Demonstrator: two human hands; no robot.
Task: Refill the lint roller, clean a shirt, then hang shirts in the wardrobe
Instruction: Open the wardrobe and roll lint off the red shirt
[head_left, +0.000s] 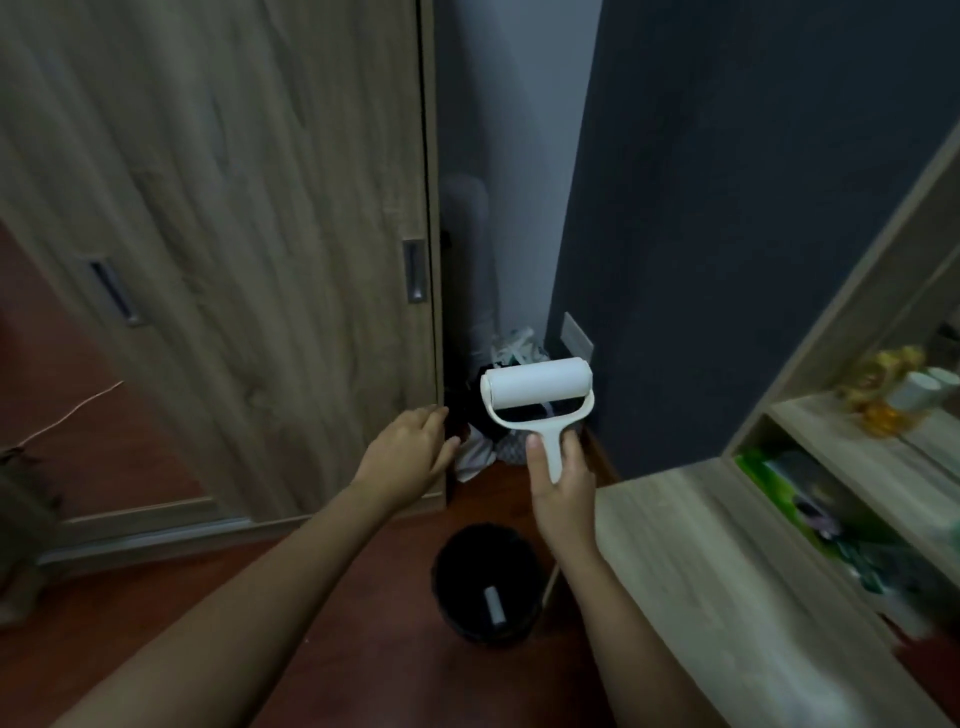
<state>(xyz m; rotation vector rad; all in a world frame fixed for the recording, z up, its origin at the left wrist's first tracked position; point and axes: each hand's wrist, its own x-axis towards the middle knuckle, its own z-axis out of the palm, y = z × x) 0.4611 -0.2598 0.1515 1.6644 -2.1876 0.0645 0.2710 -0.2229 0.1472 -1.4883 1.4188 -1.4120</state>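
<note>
Upright, white lint roller with clean, full roll.

Matt wood-grain wardrobe door, smooth white plastic lint roller (paper roll)

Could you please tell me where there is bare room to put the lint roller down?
The wooden desktop beside the right hand, between the dark wall and the shelves, is bare. The floor between the bin and the wardrobe door is free too. The shelves and the corner pile behind the lint roller are crowded.
</note>
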